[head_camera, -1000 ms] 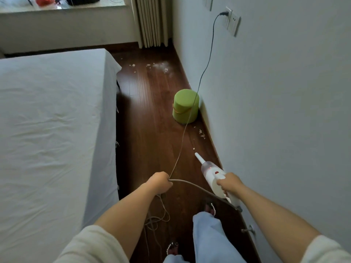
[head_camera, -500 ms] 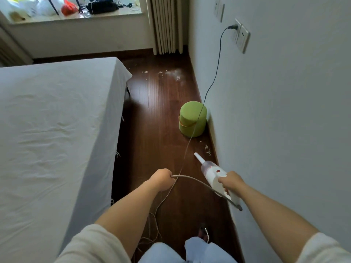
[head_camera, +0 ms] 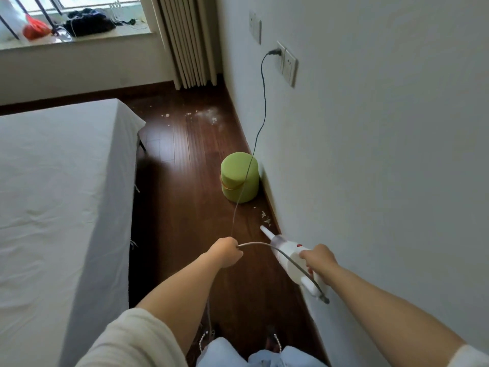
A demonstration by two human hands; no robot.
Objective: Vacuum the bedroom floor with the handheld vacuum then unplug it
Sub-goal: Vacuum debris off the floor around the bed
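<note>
Your right hand (head_camera: 318,262) grips the vacuum (head_camera: 289,256) at lower right of frame, nozzle aimed at the crumbs (head_camera: 265,218) by the wall. Your left hand (head_camera: 227,251) is clenched on the cord (head_camera: 260,123), which runs up past the green stool (head_camera: 239,177) to the plug (head_camera: 274,52), upper right. Step in hand: vacuuming. Next move likely calls for lowering the nozzle onto the crumbs, cord held clear.
</note>
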